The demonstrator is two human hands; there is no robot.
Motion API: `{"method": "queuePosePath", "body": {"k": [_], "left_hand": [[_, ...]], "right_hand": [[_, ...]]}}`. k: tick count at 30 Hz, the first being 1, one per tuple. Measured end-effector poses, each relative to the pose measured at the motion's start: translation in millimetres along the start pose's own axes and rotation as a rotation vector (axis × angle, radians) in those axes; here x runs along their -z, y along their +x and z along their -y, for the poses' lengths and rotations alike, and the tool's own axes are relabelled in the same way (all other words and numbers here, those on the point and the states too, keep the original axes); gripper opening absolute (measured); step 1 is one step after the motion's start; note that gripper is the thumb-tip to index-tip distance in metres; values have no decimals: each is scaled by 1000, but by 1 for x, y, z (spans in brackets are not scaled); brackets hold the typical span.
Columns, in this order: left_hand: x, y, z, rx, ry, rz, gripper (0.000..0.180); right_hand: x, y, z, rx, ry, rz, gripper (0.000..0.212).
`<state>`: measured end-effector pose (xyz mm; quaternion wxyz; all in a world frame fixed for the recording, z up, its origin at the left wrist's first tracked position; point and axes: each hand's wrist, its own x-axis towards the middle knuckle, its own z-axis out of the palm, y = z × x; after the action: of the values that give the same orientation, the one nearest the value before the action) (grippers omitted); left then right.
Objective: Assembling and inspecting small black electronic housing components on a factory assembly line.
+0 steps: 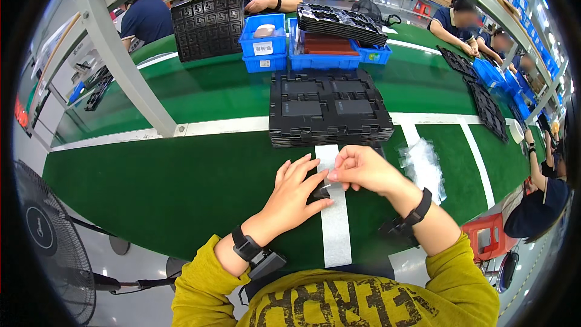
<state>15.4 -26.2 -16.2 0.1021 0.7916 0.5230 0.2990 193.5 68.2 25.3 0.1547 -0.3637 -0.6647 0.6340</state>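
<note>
My left hand (285, 197) lies palm down with its fingers spread, beside a small, dark, flat piece (321, 192) on the white strip (336, 236) of the green table. Part of that piece is hidden by the thumb and forefinger. Close to the left forefinger's tip, my right hand (365, 171) is closed in a pinch; a thin shiny edge shows below its fingers, but what it holds cannot be made out. Just beyond both hands sits a stack of black moulded trays (330, 126), with dark flat pieces in the top one's pockets.
A pile of clear plastic film pieces (423, 166) lies right of my right hand. Blue bins (263, 36), an upright black tray (207, 24) and more stacked trays (342, 22) stand farther back. A metal post (124, 54) rises at left; a fan (51, 236) stands by the table.
</note>
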Motion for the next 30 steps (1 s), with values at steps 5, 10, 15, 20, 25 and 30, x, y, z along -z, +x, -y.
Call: {"method": "queuePosePath", "body": {"k": [5, 10, 15, 20, 25, 30], "left_hand": [[3, 1, 0, -12, -12, -25, 56], [2, 0, 0, -63, 43, -20, 56], [5, 3, -2, -71, 62, -7, 57], [10, 6, 2, 282, -715, -47, 44], [1, 6, 11, 419, -969, 24, 7], [2, 8, 1, 366, -999, 4, 8]], "right_hand": [[-8, -2, -17, 87, 210, -76, 16], [-14, -8, -18, 47, 306, -95, 18], [-13, -5, -26, 66, 337, -73, 18], [-7, -8, -24, 132, 394, -95, 16], [-11, -12, -23, 146, 403, -76, 16], [-17, -10, -25, 242, 309, -139, 17]]}}
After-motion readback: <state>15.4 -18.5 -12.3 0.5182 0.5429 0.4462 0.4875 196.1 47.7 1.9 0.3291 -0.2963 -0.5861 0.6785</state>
